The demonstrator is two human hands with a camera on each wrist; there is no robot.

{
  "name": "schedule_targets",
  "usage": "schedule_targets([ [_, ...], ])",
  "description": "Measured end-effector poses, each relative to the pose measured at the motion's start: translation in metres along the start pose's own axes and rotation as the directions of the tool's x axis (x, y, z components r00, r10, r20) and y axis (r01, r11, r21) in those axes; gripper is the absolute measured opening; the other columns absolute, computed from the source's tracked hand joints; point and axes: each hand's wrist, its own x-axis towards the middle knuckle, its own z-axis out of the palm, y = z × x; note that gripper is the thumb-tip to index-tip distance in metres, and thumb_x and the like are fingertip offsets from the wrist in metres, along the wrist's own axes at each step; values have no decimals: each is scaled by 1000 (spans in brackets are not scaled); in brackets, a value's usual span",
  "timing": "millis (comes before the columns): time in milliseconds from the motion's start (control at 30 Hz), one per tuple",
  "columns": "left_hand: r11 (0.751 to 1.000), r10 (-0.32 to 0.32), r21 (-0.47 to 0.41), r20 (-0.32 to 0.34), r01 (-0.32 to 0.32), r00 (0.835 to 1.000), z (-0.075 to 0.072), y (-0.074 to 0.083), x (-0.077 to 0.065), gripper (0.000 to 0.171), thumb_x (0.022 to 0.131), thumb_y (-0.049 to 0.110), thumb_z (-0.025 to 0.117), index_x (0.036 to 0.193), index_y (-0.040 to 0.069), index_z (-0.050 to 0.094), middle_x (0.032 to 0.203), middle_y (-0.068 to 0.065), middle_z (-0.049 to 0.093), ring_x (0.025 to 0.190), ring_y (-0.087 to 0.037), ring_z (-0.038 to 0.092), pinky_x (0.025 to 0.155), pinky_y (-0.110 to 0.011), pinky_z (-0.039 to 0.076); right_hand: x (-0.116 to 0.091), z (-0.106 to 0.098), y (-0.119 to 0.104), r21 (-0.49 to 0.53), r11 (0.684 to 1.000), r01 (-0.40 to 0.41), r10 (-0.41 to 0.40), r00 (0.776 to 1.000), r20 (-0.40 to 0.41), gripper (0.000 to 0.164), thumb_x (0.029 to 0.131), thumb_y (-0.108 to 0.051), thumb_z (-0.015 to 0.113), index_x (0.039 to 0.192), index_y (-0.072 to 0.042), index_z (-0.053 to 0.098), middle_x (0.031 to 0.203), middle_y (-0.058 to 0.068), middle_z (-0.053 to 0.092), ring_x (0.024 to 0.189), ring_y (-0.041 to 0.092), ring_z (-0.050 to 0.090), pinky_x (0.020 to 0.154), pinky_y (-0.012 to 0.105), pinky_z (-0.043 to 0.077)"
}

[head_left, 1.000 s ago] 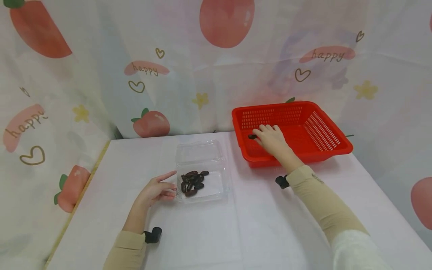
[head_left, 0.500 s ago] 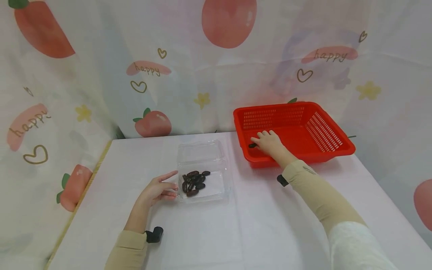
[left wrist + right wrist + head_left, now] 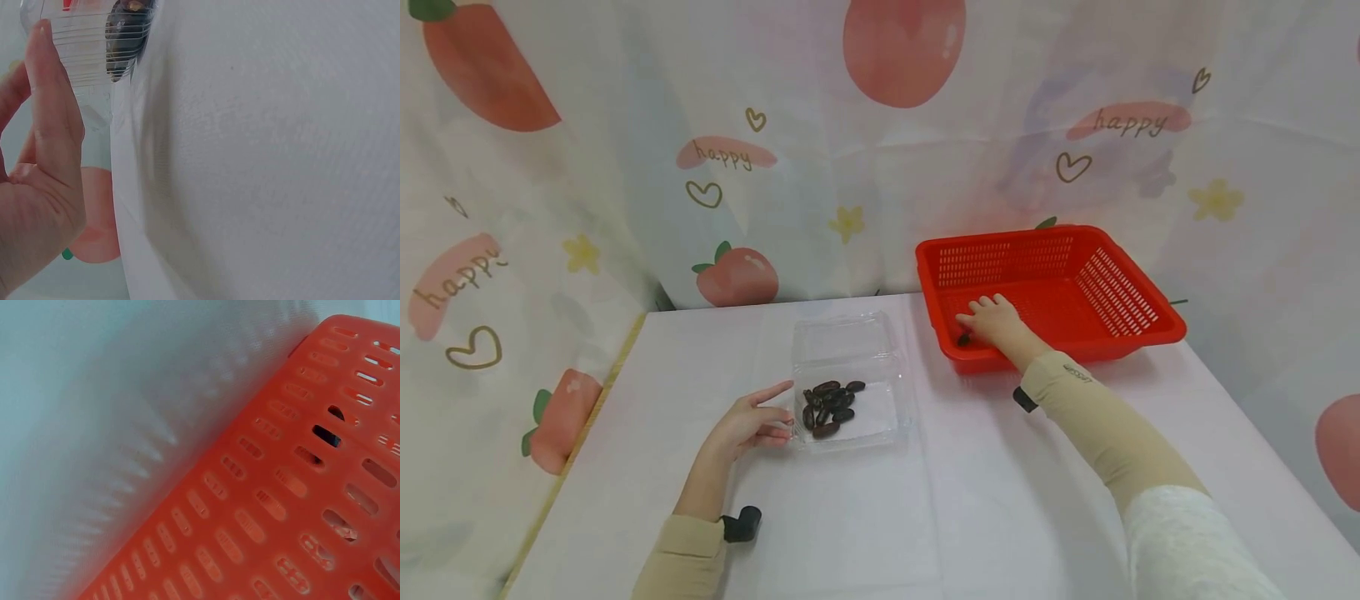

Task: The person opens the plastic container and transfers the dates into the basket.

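Right now, the left hand (image 3: 747, 425) is resting at the nine o'clock side of a clear plastic box (image 3: 877, 410), its fingers lying fairly straight and parted, the tips touching the box's ribbed wall without curling round it. The right hand (image 3: 996, 323) is dipping inside a red basket (image 3: 1052, 307), near its nine o'clock end. Its upper fingers are spreading loosely, and a single dark date (image 3: 964, 339) is sitting right at its fingertips, at about eight o'clock from the hand. Whether the fingers are pinching that date or only touching it, I cannot tell.

Between the hands, the box is standing open, its lid (image 3: 844, 337) lying folded back toward twelve o'clock. A cluster of dark dates (image 3: 833, 400) is lying inside, gathering toward the nine o'clock side of the box. The basket is standing at about two o'clock from the box, well apart from the left hand. In the right wrist view, something dark is showing through the basket's slots.

Beige sleeves (image 3: 1108, 437) are covering both forearms. Everything is standing on a white-covered desk (image 3: 842, 525), and a fruit-printed cloth (image 3: 925, 183) is hanging behind it at twelve o'clock.
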Motion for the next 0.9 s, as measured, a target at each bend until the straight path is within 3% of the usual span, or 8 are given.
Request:
schedule_targets([
  [233,1000,9,-7,-1,-9,1000,-1,-1,-1,60,84,2,59,139,15,40,81,-8,62,56,-15,63,58,-28,56,1,-1,-1,80,997,20,-12,994,-108,59,81,-17,67,134,-13,42,131,19,44,120,37,36,103,55,27],
  [500,1000,11,-14,13,-11,1000,-1,-2,1,60,84,2,59,140,15,39,81,-8,63,57,-15,64,59,-29,56,-3,-7,-4,168,985,-40,84,961,-262,49,87,-18,60,133,-15,41,130,19,43,119,37,39,100,55,32],
  [600,1000,9,-11,11,-9,1000,0,-2,0,60,84,2,59,140,15,39,81,-8,63,56,-15,63,58,-29,56,-5,-10,-8,192,980,-55,124,922,-368,44,88,-18,59,129,-15,43,123,17,47,111,34,43,94,52,37],
  [700,1000,11,-14,12,-10,1000,0,-1,0,60,85,2,58,140,15,39,81,-8,63,56,-15,63,59,-29,56,-8,-17,-18,237,970,-50,162,862,-480,40,88,-18,58,126,-15,46,115,15,50,103,32,47,87,49,40],
  [833,1000,13,-18,16,-13,1000,0,-1,0,60,85,2,58,140,15,38,82,-9,62,57,-15,63,58,-28,56,-13,-29,-36,276,961,2,171,782,-600,35,88,-18,59,122,-14,49,106,12,53,96,30,50,81,45,42],
  [900,1000,15,-16,17,-15,1000,-1,-1,-1,60,85,2,58,140,15,39,82,-9,62,56,-15,63,58,-28,56,-16,-34,-45,269,963,34,153,752,-641,34,87,-17,60,120,-13,51,103,11,54,94,29,51,81,43,43],
])
